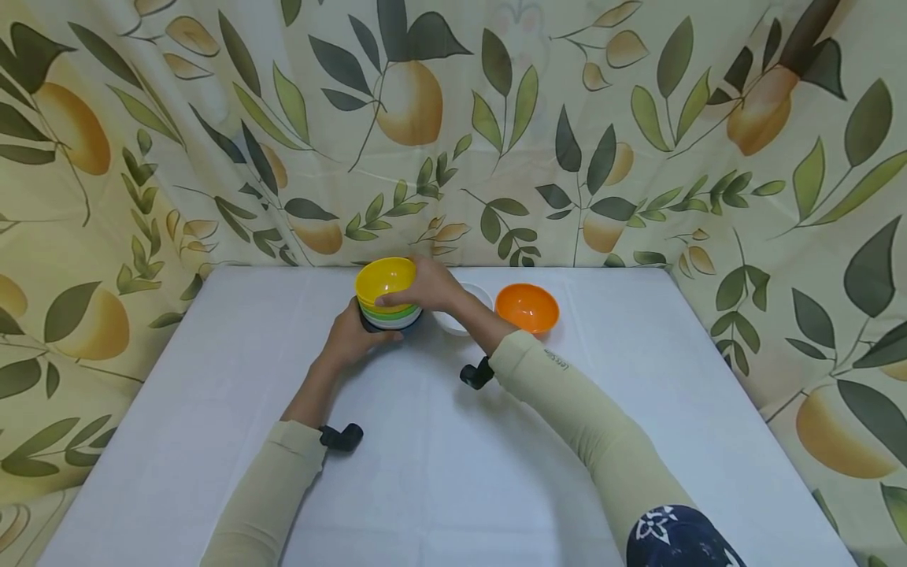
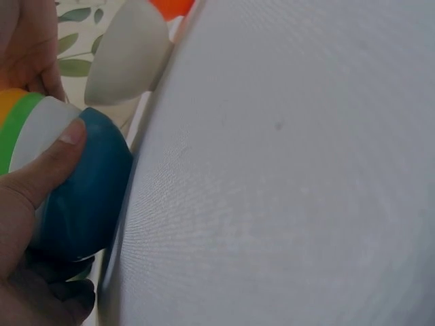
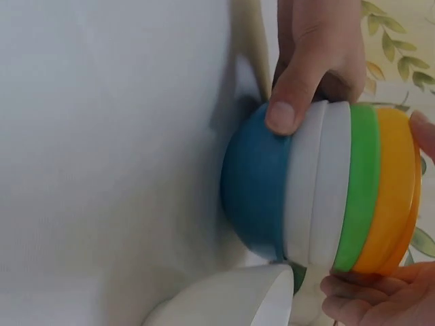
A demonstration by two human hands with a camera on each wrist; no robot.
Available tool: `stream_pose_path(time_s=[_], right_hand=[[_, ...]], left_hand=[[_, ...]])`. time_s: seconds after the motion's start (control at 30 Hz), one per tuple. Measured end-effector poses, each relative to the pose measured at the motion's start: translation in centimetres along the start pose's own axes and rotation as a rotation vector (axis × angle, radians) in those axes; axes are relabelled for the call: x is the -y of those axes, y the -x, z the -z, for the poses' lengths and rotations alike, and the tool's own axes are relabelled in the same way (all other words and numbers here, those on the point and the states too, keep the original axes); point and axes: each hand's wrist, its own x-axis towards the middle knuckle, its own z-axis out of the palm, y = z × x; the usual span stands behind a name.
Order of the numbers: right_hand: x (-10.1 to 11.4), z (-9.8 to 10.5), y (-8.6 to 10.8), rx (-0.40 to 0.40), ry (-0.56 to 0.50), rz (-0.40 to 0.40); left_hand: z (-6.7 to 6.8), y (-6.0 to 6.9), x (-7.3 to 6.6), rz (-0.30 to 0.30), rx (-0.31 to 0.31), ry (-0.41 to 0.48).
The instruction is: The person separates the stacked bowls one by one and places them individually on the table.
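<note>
A nested stack of bowls stands toward the back of the table, left of centre. Its lowest is a blue bowl (image 3: 255,190), followed upward by white bowls (image 3: 319,197) and a green bowl (image 3: 364,183). On top is a yellow bowl (image 1: 386,277), which looks orange in the wrist views. My left hand (image 1: 350,335) grips the blue bowl low down, its thumb pressed along the near side. My right hand (image 1: 430,285) holds the yellow bowl from the right, thumb on the near side and the other fingers mostly hidden in the head view.
Just right of the stack sits a white bowl (image 1: 449,322), partly hidden behind my right forearm. An orange bowl (image 1: 527,307) stands to its right. A white cloth covers the table (image 1: 439,472), and a leaf-and-fruit patterned curtain (image 1: 453,181) hangs behind its back edge.
</note>
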Motion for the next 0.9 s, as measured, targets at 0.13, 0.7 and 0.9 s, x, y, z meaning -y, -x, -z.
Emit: stream_pose_path(time_s=[0.13,0.7,0.9], right_hand=[[-0.09,0.07,-0.12,0.005,0.001,0.022],[-0.22,0.05,-0.33,-0.017,-0.001,0.02],[0.22,0.99,0.37,-0.07,-0.054,0.033]], left_hand=[[0.05,-0.04,0.01,0.004,-0.002,0.001],[-0.06,-0.16,0.13,-0.013,0.007,0.011],[-0.12,-0.1,0.21,0.004,-0.004,0.014]])
